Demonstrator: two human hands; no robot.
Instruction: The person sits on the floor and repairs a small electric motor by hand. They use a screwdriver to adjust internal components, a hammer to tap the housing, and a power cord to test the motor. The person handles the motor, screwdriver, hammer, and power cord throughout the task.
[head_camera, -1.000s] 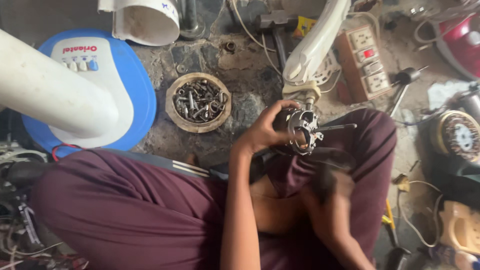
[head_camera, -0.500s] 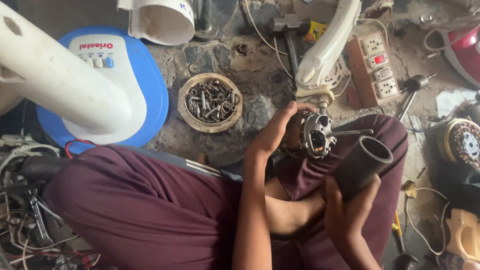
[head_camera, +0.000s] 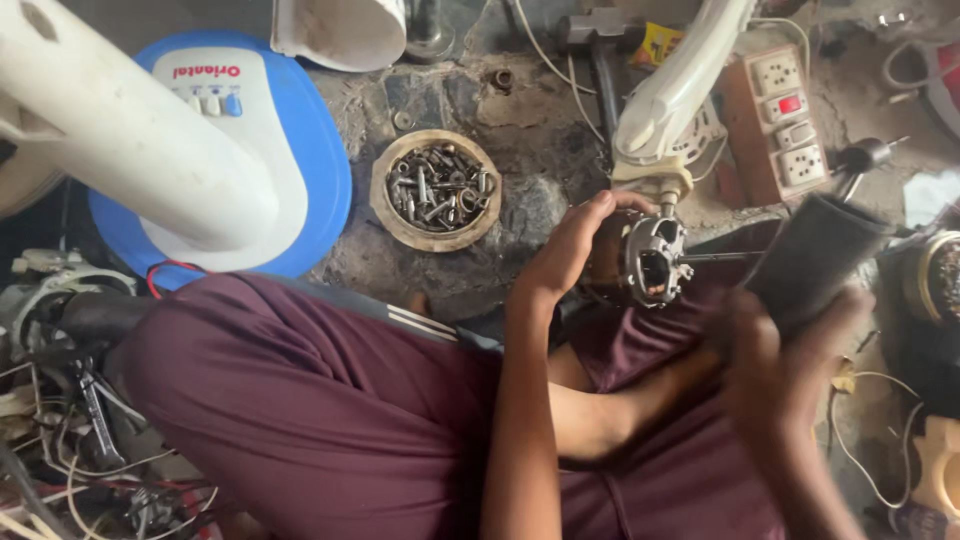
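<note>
My left hand (head_camera: 568, 252) grips a small metal fan motor (head_camera: 640, 262) that rests on my right knee, its thin shaft (head_camera: 715, 257) pointing right. A white fan neck (head_camera: 672, 95) hangs just above the motor. My right hand (head_camera: 790, 350) holds a dark tube-shaped piece (head_camera: 815, 258) to the right of the shaft's tip, raised and motion-blurred. I sit cross-legged in maroon trousers (head_camera: 310, 400).
A round dish of screws and bolts (head_camera: 436, 188) lies on the stone floor ahead. A blue-and-white fan base with a white column (head_camera: 190, 150) stands at left. A power strip (head_camera: 785, 120) sits at upper right. Tangled wires and parts (head_camera: 70, 440) crowd the lower left.
My right hand has brought the dark tube up from my lap to the right of the motor shaft. My left hand stays on the motor. The view has shifted closer.
</note>
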